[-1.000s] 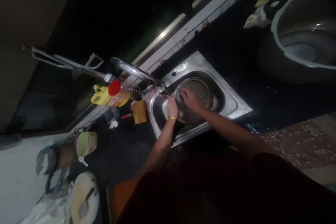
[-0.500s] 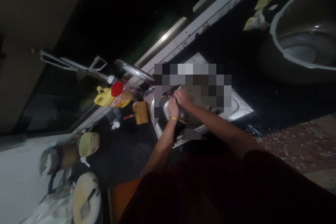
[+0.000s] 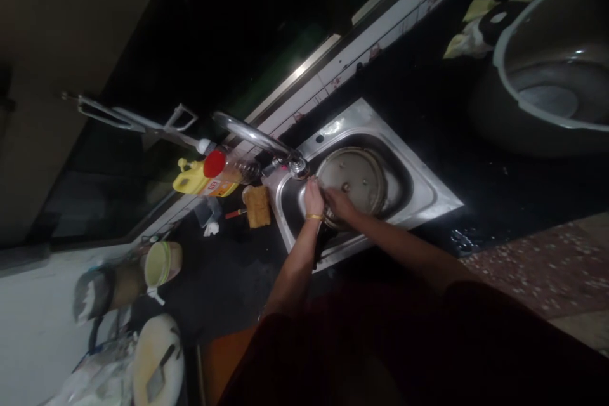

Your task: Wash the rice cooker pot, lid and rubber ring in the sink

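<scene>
A round grey metal pressure cooker lid [image 3: 361, 168] with several small fittings leans in the steel sink [image 3: 432, 193]. At the lid's left rim, my left hand [image 3: 314, 198], with a yellow bangle at the wrist, is closed with its fingers up against the edge. My right hand [image 3: 339, 204] lies just right of it over the lid's lower left part, its fingers curled. Whatever those fingers hold, if anything, is hidden. The curved steel faucet [image 3: 254, 134] ends close above both hands.
A large metal pot [image 3: 507, 70] stands on the dark counter at right. Left of the sink are a brown sponge [image 3: 258, 206], a yellow jug [image 3: 193, 184] and a red-capped clear bottle [image 3: 215, 163]. Farther left are a green-rimmed tub [image 3: 157, 264] and a pale board [image 3: 157, 361].
My right hand has moved down toward me, from beside my left fingertips to lower on the lid. The left hand has stayed nearly in place at the rim.
</scene>
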Tool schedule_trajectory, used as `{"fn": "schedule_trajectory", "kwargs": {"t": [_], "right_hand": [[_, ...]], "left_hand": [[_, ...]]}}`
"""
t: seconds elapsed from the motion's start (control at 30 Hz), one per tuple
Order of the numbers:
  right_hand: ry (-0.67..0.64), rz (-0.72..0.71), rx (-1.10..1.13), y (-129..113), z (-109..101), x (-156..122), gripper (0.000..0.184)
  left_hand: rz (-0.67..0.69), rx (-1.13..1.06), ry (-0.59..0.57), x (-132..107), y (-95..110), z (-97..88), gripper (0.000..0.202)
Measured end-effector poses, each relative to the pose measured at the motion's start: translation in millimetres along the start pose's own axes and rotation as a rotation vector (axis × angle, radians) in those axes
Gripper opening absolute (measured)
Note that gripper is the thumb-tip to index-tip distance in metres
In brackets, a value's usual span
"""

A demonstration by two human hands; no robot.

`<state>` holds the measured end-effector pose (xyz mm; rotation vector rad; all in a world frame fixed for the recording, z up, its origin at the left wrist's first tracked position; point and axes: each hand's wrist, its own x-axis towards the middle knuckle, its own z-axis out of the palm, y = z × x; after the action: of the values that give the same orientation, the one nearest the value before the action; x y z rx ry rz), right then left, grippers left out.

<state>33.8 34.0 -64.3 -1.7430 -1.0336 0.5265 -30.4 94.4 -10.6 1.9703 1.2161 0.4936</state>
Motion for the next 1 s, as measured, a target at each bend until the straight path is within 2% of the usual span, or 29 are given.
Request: {"fn": "schedule_trajectory", "kwargs": {"t": [0.1, 0.17, 0.27, 0.33, 0.4, 0.43, 0.5, 0.53, 0.63, 0.7, 0.77, 0.87, 0.93, 1.0], "right_hand": [[0.132, 0.057, 0.023, 0.6, -4.5, 3.0, 0.025], [0.185, -0.035, 0.003, -1.7, -10.1, 15.6, 0.024], [0.079, -0.157, -0.029, -1.6, -11.7, 18.3, 0.024], [0.017, -0.143, -0.025, 1.2, -10.3, 6.4, 0.026], [0.070, -0.082, -0.012, 2.3, -11.9, -2.6, 0.028], [0.147, -0.048, -0.005, 1.3, -14.4, -2.5, 0.028], [0.250, -0.074, 0.015, -3.1, -20.0, 5.3, 0.027], [0.260, -0.113, 0.018, -5.3, -21.6, 10.1, 0.026], [0.150, -0.200, 0.005, -6.8, -17.6, 9.7, 0.027], [0.076, -0.182, 0.012, -4.2, -11.1, -2.2, 0.029], [0.119, -0.135, 0.039, -3.4, -7.6, -10.3, 0.030], [0.275, -0.131, 0.065, -8.8, -9.5, -2.6, 0.030], [0.248, -0.165, 0.045, -11.8, -9.3, 3.9, 0.030], [0.134, -0.176, 0.020, -10.1, -5.3, 0.2, 0.030]], "left_hand": [[0.003, 0.001, -0.007, -0.4, 0.1, -0.7, 0.037], [0.027, -0.009, -0.018, -0.9, 0.2, -0.5, 0.038], [0.032, -0.018, -0.022, -1.8, 1.4, 0.0, 0.040], [0.017, -0.013, -0.014, -2.1, 2.8, 0.6, 0.039], [0.030, -0.011, -0.022, -2.1, 3.9, 1.8, 0.038], [0.043, -0.014, -0.027, -2.2, 4.1, 2.6, 0.038], [0.074, -0.028, -0.044, -2.5, 3.6, 3.7, 0.038], [0.083, -0.035, -0.047, -3.0, 2.9, 3.6, 0.038], [0.081, -0.035, -0.034, -6.3, 0.1, 0.1, 0.039], [0.066, -0.013, -0.010, -9.7, -1.3, -4.1, 0.038], [0.066, 0.007, -0.010, -12.8, -1.6, -7.6, 0.037], [0.074, 0.008, -0.026, -14.6, -1.0, -9.4, 0.037], [0.050, 0.004, -0.007, -13.8, -1.1, -8.8, 0.038], [0.026, 0.010, 0.011, -12.8, -1.7, -8.1, 0.039]]}}
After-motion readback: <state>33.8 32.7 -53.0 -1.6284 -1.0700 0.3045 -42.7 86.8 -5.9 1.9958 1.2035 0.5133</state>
